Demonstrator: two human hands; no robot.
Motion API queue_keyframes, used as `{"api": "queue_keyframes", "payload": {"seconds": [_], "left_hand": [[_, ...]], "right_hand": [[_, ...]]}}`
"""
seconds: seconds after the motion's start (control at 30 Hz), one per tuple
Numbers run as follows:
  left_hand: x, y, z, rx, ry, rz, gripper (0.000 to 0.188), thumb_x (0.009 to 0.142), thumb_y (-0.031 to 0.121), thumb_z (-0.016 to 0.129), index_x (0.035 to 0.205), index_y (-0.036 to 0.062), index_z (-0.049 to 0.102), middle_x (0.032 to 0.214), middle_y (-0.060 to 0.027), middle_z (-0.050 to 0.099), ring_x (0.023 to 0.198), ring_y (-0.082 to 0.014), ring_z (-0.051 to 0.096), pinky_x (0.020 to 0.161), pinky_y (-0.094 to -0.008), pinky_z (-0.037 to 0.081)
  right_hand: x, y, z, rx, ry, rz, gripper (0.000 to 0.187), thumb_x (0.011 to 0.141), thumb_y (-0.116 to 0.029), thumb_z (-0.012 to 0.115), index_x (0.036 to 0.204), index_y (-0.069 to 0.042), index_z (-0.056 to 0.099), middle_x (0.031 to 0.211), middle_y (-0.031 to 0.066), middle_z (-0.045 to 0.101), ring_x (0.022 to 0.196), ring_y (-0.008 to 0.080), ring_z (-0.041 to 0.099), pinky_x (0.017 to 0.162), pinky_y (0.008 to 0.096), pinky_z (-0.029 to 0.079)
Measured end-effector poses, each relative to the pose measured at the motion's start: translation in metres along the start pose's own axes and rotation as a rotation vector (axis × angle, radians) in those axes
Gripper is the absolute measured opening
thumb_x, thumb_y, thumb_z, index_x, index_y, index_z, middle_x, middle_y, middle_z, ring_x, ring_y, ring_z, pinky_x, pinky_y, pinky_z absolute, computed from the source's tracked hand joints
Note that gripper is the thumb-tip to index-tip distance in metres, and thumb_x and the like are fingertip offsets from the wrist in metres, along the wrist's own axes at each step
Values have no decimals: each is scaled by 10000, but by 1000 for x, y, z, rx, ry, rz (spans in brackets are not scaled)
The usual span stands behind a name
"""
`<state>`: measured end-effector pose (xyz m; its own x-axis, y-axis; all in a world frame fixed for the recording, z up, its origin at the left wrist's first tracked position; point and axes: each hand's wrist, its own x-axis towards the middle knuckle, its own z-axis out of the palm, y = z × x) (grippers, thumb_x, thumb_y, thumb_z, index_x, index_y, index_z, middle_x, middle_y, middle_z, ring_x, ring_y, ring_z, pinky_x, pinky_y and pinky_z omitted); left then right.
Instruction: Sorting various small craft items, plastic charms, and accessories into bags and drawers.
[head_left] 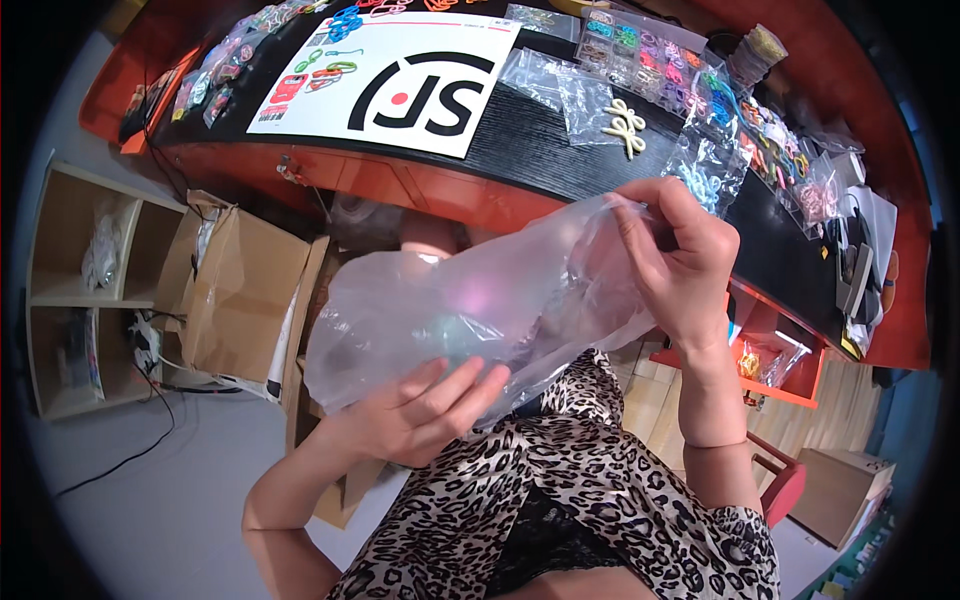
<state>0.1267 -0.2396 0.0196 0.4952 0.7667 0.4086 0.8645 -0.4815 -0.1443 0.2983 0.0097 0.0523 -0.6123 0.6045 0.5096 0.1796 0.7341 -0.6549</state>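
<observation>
The right hand (685, 255) pinches the right edge of a translucent plastic bag (375, 315) above the leopard-print clothing (450, 510); the left hand (420, 415) lays slightly spread fingers on its near side, whether gripping one cannot tell. If the pinch slips, pastel contents (455, 335) might spill. Far is a black desk (545, 150); left, a cardboard box (250, 290).

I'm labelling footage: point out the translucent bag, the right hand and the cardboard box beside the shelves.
Translucent bag (400, 305), head view, left part.
Right hand (688, 262), head view, its middle.
Cardboard box (246, 295), head view, brown side.
</observation>
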Motion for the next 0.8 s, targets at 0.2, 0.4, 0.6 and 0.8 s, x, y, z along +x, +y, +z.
{"api": "queue_keyframes", "payload": {"seconds": [0.2, 0.4, 0.6, 0.8], "left_hand": [[-7, 20, -8, -655, -592, -690, 664, 885, 385, 710, 1381, -8, 509, 1422, -213, 512, 1175, -309, 610, 884, -383, 547], [-9, -13, -14, -1296, -540, -1342, 556, 971, 150, 582, 1485, 36, 402, 1190, -246, 612, 990, -302, 662, 914, -376, 508], [7, -33, 0, -680, -420, -1036, 1028, 701, 72, 833, 1548, 118, 251, 1377, -341, 462, 1191, -480, 543, 931, -485, 494], [8, -37, -1, -570, -585, -935, 1286, 549, 58, 912, 1593, 157, 168, 1552, -329, 239, 1335, -456, 449, 1012, -459, 489]], "right_hand": [[-8, 7, 16, -293, -15, -135, 129, 785, -50, 735, 884, -85, 661, 770, 80, 666, 622, 259, 652, 539, 343, 483], [-10, -36, 24, -181, -71, -615, 411, 688, 18, 761, 1086, -35, 674, 1041, 110, 653, 887, 286, 634, 750, 391, 481], [-67, -22, 70, 217, -646, -312, 427, 791, -87, 709, 1181, 41, 591, 1049, 189, 649, 870, 335, 659, 817, 447, 542], [-60, 29, 64, -348, -830, 94, 775, 715, -259, 857, 1292, 58, 449, 1087, 256, 589, 1027, 433, 578, 959, 481, 452]]}}
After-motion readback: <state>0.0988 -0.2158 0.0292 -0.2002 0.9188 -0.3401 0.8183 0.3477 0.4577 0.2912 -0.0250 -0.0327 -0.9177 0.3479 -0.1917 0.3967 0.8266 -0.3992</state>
